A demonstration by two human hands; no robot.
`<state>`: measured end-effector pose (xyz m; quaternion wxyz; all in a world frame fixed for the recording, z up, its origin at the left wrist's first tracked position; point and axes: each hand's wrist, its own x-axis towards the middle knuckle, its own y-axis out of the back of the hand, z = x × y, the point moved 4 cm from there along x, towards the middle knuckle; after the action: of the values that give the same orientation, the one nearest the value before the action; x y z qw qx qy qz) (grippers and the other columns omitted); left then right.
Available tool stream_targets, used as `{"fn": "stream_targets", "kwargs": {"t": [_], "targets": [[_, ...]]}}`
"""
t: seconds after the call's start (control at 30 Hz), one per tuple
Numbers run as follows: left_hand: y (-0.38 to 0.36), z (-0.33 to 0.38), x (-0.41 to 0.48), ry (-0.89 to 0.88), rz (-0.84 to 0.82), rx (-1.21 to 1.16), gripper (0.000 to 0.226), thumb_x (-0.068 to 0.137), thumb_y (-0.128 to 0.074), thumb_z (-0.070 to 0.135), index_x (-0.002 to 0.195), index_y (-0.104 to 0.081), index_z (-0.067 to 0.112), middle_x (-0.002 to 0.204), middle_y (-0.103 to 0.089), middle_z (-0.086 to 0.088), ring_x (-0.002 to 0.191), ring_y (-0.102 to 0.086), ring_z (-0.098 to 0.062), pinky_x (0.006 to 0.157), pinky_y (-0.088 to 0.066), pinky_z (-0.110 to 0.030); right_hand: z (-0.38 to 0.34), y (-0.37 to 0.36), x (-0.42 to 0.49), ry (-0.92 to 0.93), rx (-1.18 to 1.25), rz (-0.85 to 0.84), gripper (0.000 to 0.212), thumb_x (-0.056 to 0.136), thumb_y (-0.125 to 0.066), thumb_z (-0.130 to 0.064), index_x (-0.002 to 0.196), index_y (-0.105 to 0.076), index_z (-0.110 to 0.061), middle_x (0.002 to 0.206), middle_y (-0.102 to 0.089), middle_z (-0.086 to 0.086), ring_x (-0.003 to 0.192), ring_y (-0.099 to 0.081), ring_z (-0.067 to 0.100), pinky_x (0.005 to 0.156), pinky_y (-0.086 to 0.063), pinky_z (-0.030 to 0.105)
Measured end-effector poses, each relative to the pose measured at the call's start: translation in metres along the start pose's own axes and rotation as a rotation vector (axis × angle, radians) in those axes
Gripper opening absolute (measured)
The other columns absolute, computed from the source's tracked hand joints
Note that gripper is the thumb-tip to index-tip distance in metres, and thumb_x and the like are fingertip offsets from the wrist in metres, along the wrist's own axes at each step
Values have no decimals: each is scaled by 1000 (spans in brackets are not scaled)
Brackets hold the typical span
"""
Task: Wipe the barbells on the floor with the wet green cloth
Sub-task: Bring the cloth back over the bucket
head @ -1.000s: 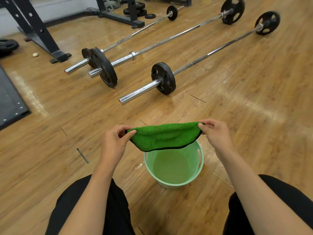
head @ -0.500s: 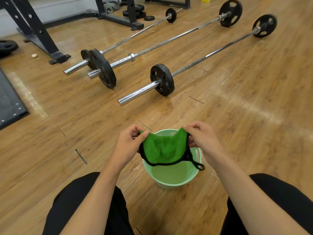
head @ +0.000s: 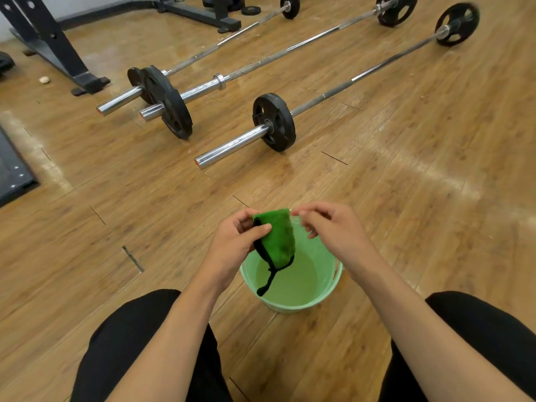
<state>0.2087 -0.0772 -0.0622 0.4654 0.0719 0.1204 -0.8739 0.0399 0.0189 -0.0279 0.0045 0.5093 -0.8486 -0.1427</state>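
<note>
Three barbells lie side by side on the wooden floor ahead of me: the nearest barbell (head: 348, 82), the middle barbell (head: 261, 63) and the far barbell (head: 220, 43), each with black plates and chrome sleeves. My left hand (head: 235, 242) pinches the folded green cloth (head: 278, 236), which has a black edge and hangs over the bucket. My right hand (head: 333, 230) hovers just right of the cloth's top corner, fingers loosely curled and holding nothing. The pale green bucket (head: 333, 274) holds water and stands between my knees.
A black rack frame (head: 58, 44) stands at the far left, with a small pale lump (head: 44, 79) beside its foot. A dark mat (head: 11, 169) lies at the left edge. Small loose plates (head: 249, 8) sit at the back.
The cloth went from stretched wide between both hands to folded narrow. My right hand has let go of it, and it now hangs from my left hand alone.
</note>
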Motion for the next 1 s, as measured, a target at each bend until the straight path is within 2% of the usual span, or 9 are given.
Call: {"fn": "stream_targets", "kwargs": {"t": [0.07,0.13,0.23,0.33,0.47,0.57,0.73,0.9,1.0], "targets": [[-4,3,0,31,-31,-140,20,88,-70,-9,101,-69,7,89,-71,-6,80,-69,-18,68,-60,-26,10,13,7,-122,-17,54,21,98,-68,-36,117,-73,-31,110,-72,-9,103,-65,6,86,-53,29],[-14,7,-1,70,-108,-299,29,80,-72,-8,106,-67,4,94,-72,-11,81,-72,-20,70,-62,-30,24,8,8,-268,36,-83,44,96,-65,-53,134,-65,-30,128,-67,-10,120,-61,11,102,-49,34],[-32,6,5,163,-169,-417,36,79,-66,-6,114,-65,1,103,-75,-17,89,-75,-26,75,-64,-37,44,-5,4,-391,368,-230,35,104,-59,-38,126,-71,-15,121,-76,2,119,-69,22,112,-47,44],[-42,-14,20,257,-22,-397,38,85,-69,-9,121,-62,1,106,-75,-20,87,-76,-27,70,-64,-35,63,11,5,-470,598,-48,29,102,-65,-24,120,-72,-2,112,-78,13,108,-74,27,104,-54,46],[-65,-53,34,304,30,-148,24,94,-67,-6,113,-61,8,98,-79,-13,85,-77,-23,69,-60,-33,89,42,0,-521,358,231,16,100,-69,-23,93,-69,-9,93,-78,10,83,-75,21,83,-61,42],[-87,-79,45,324,27,0,24,99,-63,-3,113,-59,15,108,-76,-13,95,-75,-28,80,-63,-48,113,48,-9,-616,251,299,17,103,-64,-21,92,-68,-9,98,-76,13,85,-73,24,75,-61,40],[-105,-100,53,232,22,297,28,103,-60,2,113,-52,27,114,-68,-13,94,-74,-26,82,-64,-49,137,56,-12,-654,221,353,18,105,-61,-25,97,-67,-10,101,-74,10,88,-71,24,75,-62,41],[-110,-103,46,168,24,421,37,102,-65,12,130,-44,24,113,-63,-2,101,-69,-23,90,-60,-50,147,53,-10,-684,153,326,21,104,-62,-34,99,-63,-13,110,-72,9,100,-69,26,92,-60,50],[-109,-100,31,57,39,627,53,101,-68,21,145,-38,18,132,-41,8,112,-53,-2,105,-42,-12,135,65,-9,-539,-299,428,29,101,-64,-42,115,-56,-18,110,-57,-1,102,-56,19,84,-47,33]]}}
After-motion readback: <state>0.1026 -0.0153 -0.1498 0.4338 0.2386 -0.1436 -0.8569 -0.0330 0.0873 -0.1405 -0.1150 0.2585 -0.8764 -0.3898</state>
